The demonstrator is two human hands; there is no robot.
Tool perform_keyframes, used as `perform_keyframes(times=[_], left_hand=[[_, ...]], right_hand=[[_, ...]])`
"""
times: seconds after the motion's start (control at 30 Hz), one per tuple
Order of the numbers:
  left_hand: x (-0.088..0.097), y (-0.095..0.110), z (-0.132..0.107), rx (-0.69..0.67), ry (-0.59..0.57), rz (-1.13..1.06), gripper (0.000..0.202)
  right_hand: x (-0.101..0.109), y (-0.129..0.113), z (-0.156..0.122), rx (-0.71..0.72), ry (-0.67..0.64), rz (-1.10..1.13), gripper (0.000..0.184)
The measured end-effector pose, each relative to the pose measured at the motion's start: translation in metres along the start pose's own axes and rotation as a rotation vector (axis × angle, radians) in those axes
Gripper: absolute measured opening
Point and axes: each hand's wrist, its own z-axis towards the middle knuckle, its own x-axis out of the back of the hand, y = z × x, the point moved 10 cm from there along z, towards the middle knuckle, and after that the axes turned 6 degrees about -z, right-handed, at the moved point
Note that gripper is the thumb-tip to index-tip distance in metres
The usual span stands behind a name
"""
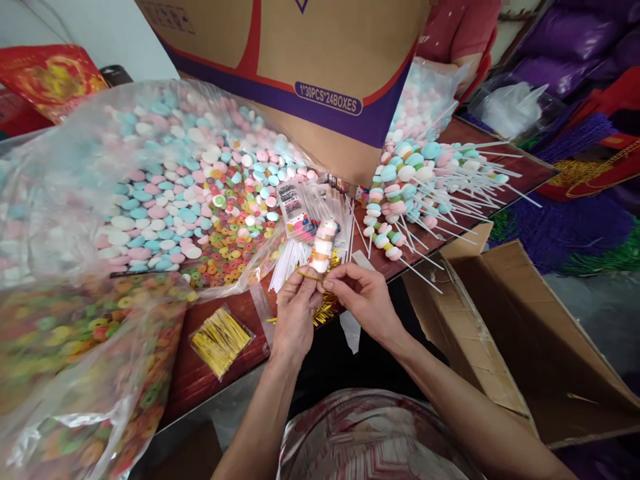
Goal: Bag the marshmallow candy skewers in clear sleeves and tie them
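Observation:
My left hand (pixel 295 310) and my right hand (pixel 361 298) meet at the near table edge, both pinching the base of a bagged candy skewer (pixel 323 245) that stands upright between them. A gold twist tie (pixel 309 274) runs across my fingertips at the skewer's neck. More gold ties (pixel 326 308) lie just under my hands, and a packet of gold ties (pixel 219 340) rests to the left. Clear sleeves with printed labels (pixel 299 210) lie behind the skewer.
A big plastic bag of pastel candy discs and coloured rings (pixel 200 187) fills the left. Finished candy skewers (pixel 425 180) are piled at right. A large printed carton (pixel 320 73) stands behind; an open carton (pixel 515 333) sits right. Another person in red (pixel 460 33) stands at the far side.

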Motion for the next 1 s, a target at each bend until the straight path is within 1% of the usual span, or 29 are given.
perform_keyframes(times=[0.07, 0.17, 0.27, 0.37, 0.47, 0.53, 0.57, 0.63, 0.73, 0.83, 0.9, 0.93, 0.97, 1.0], left_hand=[[0.001, -0.004, -0.001, -0.014, 0.033, 0.041, 0.028], [0.000, -0.004, -0.004, -0.081, 0.048, 0.098, 0.022], [-0.005, 0.001, -0.006, -0.160, 0.020, 0.119, 0.017], [-0.011, 0.002, -0.008, -0.191, -0.030, 0.145, 0.015], [-0.014, 0.001, -0.008, -0.202, -0.048, 0.142, 0.018], [-0.013, -0.001, -0.005, -0.178, -0.028, 0.083, 0.022], [-0.013, -0.004, -0.003, -0.145, -0.016, 0.041, 0.024], [-0.013, -0.011, 0.000, -0.038, -0.005, -0.047, 0.028], [-0.018, -0.022, 0.001, 0.186, -0.042, -0.186, 0.025], [-0.028, -0.033, -0.009, 0.457, -0.125, -0.324, 0.031], [-0.034, -0.036, -0.018, 0.582, -0.183, -0.358, 0.037], [-0.037, -0.037, -0.021, 0.609, -0.209, -0.341, 0.039], [-0.039, -0.037, -0.022, 0.601, -0.226, -0.301, 0.038], [-0.039, -0.036, -0.020, 0.556, -0.231, -0.241, 0.035]], right_hand=[[0.001, 0.005, 0.002, -0.039, 0.041, 0.047, 0.022], [0.005, 0.011, 0.006, -0.070, 0.074, 0.057, 0.027], [0.010, 0.011, 0.007, -0.080, 0.106, 0.037, 0.027], [0.016, 0.005, 0.006, -0.061, 0.157, -0.012, 0.023], [0.016, -0.001, 0.006, -0.019, 0.155, -0.090, 0.018], [0.013, 0.001, 0.006, -0.017, 0.116, -0.108, 0.018], [0.011, 0.004, 0.006, -0.022, 0.096, -0.092, 0.018], [0.009, 0.009, 0.006, -0.029, 0.059, -0.033, 0.020], [0.007, 0.011, 0.005, -0.014, -0.023, 0.033, 0.024], [0.008, 0.000, 0.005, 0.046, -0.137, 0.007, 0.025], [0.010, -0.013, 0.005, 0.125, -0.188, -0.084, 0.025], [0.011, -0.018, 0.004, 0.167, -0.199, -0.145, 0.023], [0.012, -0.022, 0.004, 0.204, -0.198, -0.209, 0.021], [0.013, -0.026, 0.003, 0.236, -0.182, -0.275, 0.018]])
